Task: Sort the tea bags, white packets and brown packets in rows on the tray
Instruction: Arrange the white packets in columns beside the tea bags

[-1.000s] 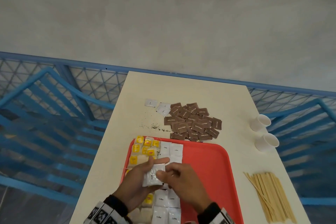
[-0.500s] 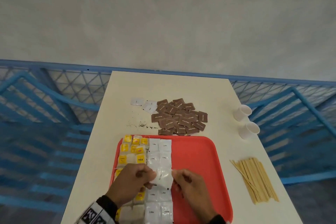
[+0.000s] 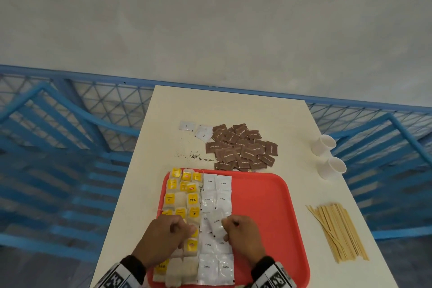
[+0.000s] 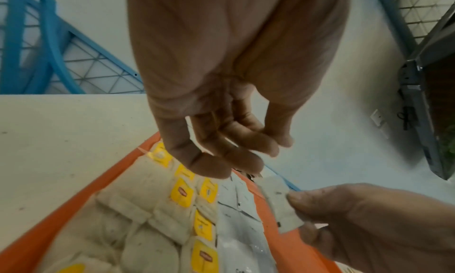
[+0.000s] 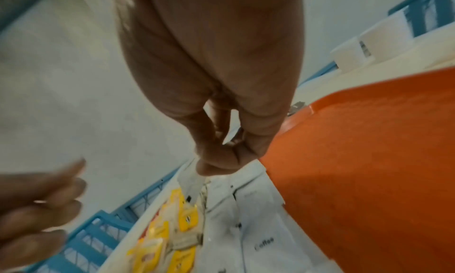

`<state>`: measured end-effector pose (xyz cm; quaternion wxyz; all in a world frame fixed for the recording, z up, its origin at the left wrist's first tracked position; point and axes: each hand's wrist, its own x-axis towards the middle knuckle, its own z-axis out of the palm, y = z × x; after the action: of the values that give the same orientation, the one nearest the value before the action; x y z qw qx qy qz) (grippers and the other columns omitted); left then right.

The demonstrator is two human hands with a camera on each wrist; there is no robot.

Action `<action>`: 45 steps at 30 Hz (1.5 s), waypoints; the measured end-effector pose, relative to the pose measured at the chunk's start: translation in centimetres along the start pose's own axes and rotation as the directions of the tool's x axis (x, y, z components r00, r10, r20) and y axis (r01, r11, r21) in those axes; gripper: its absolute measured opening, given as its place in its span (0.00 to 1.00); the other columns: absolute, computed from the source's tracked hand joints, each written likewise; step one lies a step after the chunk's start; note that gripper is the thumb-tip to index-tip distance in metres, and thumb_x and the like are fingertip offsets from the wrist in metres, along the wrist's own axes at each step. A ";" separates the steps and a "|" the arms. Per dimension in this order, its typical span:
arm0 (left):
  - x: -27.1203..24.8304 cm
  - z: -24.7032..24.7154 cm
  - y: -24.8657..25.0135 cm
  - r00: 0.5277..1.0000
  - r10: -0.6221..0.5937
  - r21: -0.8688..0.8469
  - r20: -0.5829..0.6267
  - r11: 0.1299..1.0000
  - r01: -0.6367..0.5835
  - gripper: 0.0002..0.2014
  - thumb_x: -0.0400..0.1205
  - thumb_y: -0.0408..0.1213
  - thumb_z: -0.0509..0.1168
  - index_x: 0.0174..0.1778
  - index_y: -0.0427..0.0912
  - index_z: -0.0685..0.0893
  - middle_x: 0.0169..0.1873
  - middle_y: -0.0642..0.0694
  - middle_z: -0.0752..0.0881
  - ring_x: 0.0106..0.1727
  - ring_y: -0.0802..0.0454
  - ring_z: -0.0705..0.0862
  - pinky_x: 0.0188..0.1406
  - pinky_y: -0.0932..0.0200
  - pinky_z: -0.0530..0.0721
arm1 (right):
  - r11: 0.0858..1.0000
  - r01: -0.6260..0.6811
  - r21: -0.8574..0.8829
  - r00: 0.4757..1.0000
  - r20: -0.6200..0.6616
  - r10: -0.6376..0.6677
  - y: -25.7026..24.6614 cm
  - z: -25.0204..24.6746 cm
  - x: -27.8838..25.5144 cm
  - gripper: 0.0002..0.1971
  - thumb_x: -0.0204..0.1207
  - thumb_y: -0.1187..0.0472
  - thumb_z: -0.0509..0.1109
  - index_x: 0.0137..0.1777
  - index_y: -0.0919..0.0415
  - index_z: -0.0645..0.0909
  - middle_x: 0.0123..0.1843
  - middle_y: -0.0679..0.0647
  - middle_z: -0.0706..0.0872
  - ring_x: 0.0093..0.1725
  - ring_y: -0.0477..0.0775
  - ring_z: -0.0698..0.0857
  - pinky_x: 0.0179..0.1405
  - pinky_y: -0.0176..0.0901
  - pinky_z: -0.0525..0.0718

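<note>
A red tray lies at the table's near edge. Tea bags with yellow tags fill its left side, and white packets lie in two columns beside them. My right hand pinches one white packet just above those columns. My left hand hovers over the tea bags with loosely curled fingers and holds nothing. A pile of brown packets and two loose white packets lie on the table beyond the tray.
Two white paper cups stand at the table's right edge. A bundle of wooden stir sticks lies right of the tray. Tea crumbs are scattered behind the tray. Blue railings surround the table.
My left hand has let go of the white packet and drawn left over the tea bags. The right hand alone now holds the packet, lower over the white columns.
</note>
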<state>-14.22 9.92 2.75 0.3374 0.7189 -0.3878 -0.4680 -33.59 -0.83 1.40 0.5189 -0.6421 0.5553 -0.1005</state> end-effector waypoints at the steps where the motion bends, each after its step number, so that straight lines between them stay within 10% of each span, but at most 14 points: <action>1: -0.1 -0.3 -0.4 1.000 -0.026 -0.017 -0.019 1.000 0.025 0.18 0.80 0.50 0.73 0.27 0.46 0.83 0.26 0.43 0.89 0.26 0.58 0.83 0.33 0.65 0.81 | 0.999 -0.036 0.015 0.999 -0.018 0.036 0.4 0.7 0.8 0.19 0.81 0.64 0.69 0.28 0.58 0.73 0.27 0.51 0.76 0.24 0.41 0.82 0.24 0.32 0.75; 20: 1.7 -2.4 -1.5 0.999 -0.048 -0.039 0.008 0.998 0.048 0.17 0.83 0.48 0.70 0.35 0.38 0.85 0.25 0.46 0.87 0.26 0.58 0.83 0.36 0.64 0.82 | 0.970 -0.163 -0.178 0.982 -0.127 0.142 1.6 3.8 4.4 0.15 0.67 0.51 0.80 0.33 0.56 0.76 0.31 0.48 0.83 0.31 0.48 0.79 0.35 0.46 0.86; 30: 10.0 -8.5 5.7 0.976 0.037 0.191 -0.212 0.982 0.004 0.23 0.83 0.54 0.67 0.26 0.42 0.81 0.18 0.56 0.82 0.22 0.64 0.78 0.33 0.64 0.77 | 0.980 0.048 -0.192 0.999 0.006 -0.048 -7.3 -2.1 11.8 0.24 0.80 0.60 0.73 0.22 0.57 0.70 0.20 0.41 0.79 0.21 0.35 0.78 0.24 0.29 0.77; 35: 19.0 -11.9 5.9 0.952 -0.014 0.215 -0.307 0.973 0.084 0.13 0.82 0.47 0.72 0.34 0.46 0.85 0.25 0.50 0.86 0.31 0.52 0.84 0.34 0.60 0.79 | 0.959 0.096 -0.265 0.995 0.029 -0.092 -11.0 -3.2 20.1 0.11 0.81 0.63 0.69 0.35 0.60 0.82 0.39 0.49 0.90 0.40 0.44 0.88 0.41 0.38 0.89; 39: 24.5 -12.6 4.6 0.932 -0.071 0.245 -0.357 0.955 0.166 0.14 0.82 0.49 0.71 0.33 0.49 0.83 0.33 0.49 0.87 0.36 0.52 0.82 0.39 0.59 0.76 | 0.912 0.179 -0.370 0.981 -0.004 -0.194 -12.0 -2.5 26.2 0.09 0.81 0.61 0.68 0.41 0.59 0.86 0.41 0.47 0.88 0.40 0.45 0.84 0.36 0.29 0.79; 45: 29.7 -11.8 3.7 0.938 -0.102 0.408 -0.332 0.881 0.240 0.16 0.82 0.53 0.70 0.31 0.49 0.81 0.37 0.49 0.86 0.44 0.47 0.85 0.49 0.52 0.84 | 0.830 0.209 -0.518 0.975 0.042 -0.219 -13.2 -0.2 32.4 0.12 0.76 0.58 0.70 0.59 0.59 0.81 0.59 0.54 0.81 0.58 0.57 0.82 0.61 0.53 0.83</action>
<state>3.69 -16.30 -2.34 0.1772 0.8710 -0.3620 -0.2809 -13.92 -29.45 -2.79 0.3067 -0.8150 0.4915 -0.0107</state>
